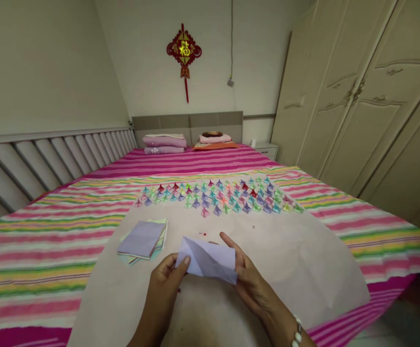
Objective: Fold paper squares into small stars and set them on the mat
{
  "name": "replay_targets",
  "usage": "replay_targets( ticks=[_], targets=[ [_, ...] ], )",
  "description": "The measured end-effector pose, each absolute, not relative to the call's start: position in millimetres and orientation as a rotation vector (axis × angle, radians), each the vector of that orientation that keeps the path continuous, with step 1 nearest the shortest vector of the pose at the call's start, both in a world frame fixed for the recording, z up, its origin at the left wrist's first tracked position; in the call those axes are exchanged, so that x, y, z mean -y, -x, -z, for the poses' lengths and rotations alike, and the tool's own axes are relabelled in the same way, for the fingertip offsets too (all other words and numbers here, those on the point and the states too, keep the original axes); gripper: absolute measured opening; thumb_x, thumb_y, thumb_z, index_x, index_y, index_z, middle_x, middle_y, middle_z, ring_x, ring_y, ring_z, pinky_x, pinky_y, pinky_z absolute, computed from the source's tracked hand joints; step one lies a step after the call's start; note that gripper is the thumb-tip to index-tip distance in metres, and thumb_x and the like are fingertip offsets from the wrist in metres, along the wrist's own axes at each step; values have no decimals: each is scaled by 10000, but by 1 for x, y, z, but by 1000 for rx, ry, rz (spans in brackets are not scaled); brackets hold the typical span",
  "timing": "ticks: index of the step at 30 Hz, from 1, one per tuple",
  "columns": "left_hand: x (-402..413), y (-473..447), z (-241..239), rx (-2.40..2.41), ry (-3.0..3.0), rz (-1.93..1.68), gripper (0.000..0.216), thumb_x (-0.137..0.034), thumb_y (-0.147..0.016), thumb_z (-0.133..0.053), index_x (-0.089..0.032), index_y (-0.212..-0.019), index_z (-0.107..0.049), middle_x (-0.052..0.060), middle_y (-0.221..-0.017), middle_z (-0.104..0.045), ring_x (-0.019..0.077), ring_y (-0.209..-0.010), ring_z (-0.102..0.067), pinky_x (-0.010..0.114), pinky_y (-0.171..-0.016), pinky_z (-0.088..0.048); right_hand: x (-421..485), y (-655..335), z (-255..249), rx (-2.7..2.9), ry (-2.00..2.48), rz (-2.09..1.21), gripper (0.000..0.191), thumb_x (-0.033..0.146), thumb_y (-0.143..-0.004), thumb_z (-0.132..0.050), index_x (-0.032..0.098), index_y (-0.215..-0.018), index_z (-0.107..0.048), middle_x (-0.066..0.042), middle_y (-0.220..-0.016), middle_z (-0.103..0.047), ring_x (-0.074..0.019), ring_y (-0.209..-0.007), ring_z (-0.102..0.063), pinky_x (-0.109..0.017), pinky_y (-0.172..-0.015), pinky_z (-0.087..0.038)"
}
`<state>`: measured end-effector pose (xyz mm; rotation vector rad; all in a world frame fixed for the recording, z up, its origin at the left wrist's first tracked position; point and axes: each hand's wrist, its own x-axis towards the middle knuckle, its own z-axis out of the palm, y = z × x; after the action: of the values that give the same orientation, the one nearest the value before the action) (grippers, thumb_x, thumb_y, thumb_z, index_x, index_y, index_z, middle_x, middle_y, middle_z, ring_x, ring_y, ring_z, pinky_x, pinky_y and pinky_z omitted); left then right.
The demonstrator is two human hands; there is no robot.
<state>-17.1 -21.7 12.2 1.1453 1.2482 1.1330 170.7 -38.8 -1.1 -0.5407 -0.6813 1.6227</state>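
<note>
A pale lilac folded paper (207, 259) is held between both hands just above a large beige sheet (304, 260) spread on the bed. My left hand (166, 279) pinches its lower left corner with thumb on top. My right hand (248, 277) grips its right side, forefinger stretched along the top edge. A small stack of coloured paper squares (142, 239), lilac on top, lies to the left of the hands.
Several small folded paper pieces in many colours (219, 195) lie in rows at the sheet's far edge. The striped bedspread (50, 241) covers a bed with pillows (164, 143) at its head. Wardrobe doors (361, 96) stand at the right, a slatted rail (50, 154) at the left.
</note>
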Motion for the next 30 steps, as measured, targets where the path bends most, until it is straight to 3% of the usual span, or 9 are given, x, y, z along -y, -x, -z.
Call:
replay_targets(
  ticks=[5, 10, 12, 14, 16, 18, 21, 25, 30],
  targets=[
    [19, 17, -18, -1284, -1199, -1198, 379, -532, -677, -686, -170, -785, -650, -13, -562, -582, 142, -502, -536, 225, -456, -400, 40, -171, 1, 678, 451, -1636, 931, 557, -536, -823, 250, -1347, -483, -99, -1207, -627, -302, -1145, -559, -423, -984, -401],
    [17, 16, -19, -1262, -1226, -1223, 378, -539, -685, -679, -178, -794, -653, -11, -573, -612, 152, -510, -565, 232, -460, -423, 34, -168, 5, 748, 615, -1495, 1081, 181, -452, -904, 351, -1389, -394, -33, -1152, -654, -248, -1008, -628, -392, -910, -448],
    [17, 14, -19, -1209, -1206, -1219, 373, -519, -694, -686, -173, -827, -649, -3, -617, -643, 156, -541, -589, 242, -496, -455, 31, -166, 7, 775, 690, -1440, 879, 179, -501, -887, 304, -1293, -527, -26, -1034, -694, -226, -917, -648, -367, -861, -468],
    [17, 13, -19, -1151, -1178, -1222, 385, -492, -696, -702, -164, -890, -644, 20, -703, -685, 175, -610, -632, 261, -554, -493, 28, -165, 8, 783, 764, -1411, 536, 248, -568, -863, 208, -1069, -677, -42, -888, -719, -218, -829, -654, -351, -807, -482],
    [17, 11, -19, -1121, -1129, -1242, 447, -463, -685, -728, -157, -996, -628, 49, -804, -712, 200, -689, -667, 279, -604, -518, 25, -164, 9, 769, 805, -1382, 351, 291, -594, -850, 162, -888, -710, -54, -800, -722, -212, -757, -652, -344, -753, -492],
    [17, 9, -19, -1097, -1032, -1294, 596, -421, -667, -761, -176, -1172, -562, 66, -896, -718, 215, -748, -685, 295, -645, -535, 24, -163, 8, 730, 816, -1346, 382, 287, -579, -858, 170, -905, -698, -47, -796, -725, -204, -724, -653, -337, -716, -498],
    [18, 1, -20, -969, -837, -1385, 800, -335, -684, -774, -238, -1378, -387, 77, -1033, -702, 219, -899, -684, 327, -797, -536, 24, -160, 7, 662, 834, -1289, 629, 262, -546, -872, 206, -1121, -621, -27, -843, -726, -202, -763, -669, -333, -735, -505],
    [23, -15, -18, -658, -708, -1211, 648, -291, -766, -712, -214, -1356, -454, 102, -1159, -673, 237, -1115, -608, 367, -1004, -441, 27, -153, 8, 637, 879, -1227, 757, 273, -539, -871, 199, -1221, -551, -23, -864, -719, -198, -807, -675, -315, -759, -507],
    [23, -27, -13, -655, -585, -1149, 522, -225, -796, -680, -207, -1294, -525, 92, -1123, -703, 258, -1125, -608, 381, -1005, -444, 30, -149, 12, 659, 906, -1260, 641, 292, -533, -875, 200, -1112, -617, -4, -800, -707, -169, -721, -661, -290, -705, -509]
  ],
)
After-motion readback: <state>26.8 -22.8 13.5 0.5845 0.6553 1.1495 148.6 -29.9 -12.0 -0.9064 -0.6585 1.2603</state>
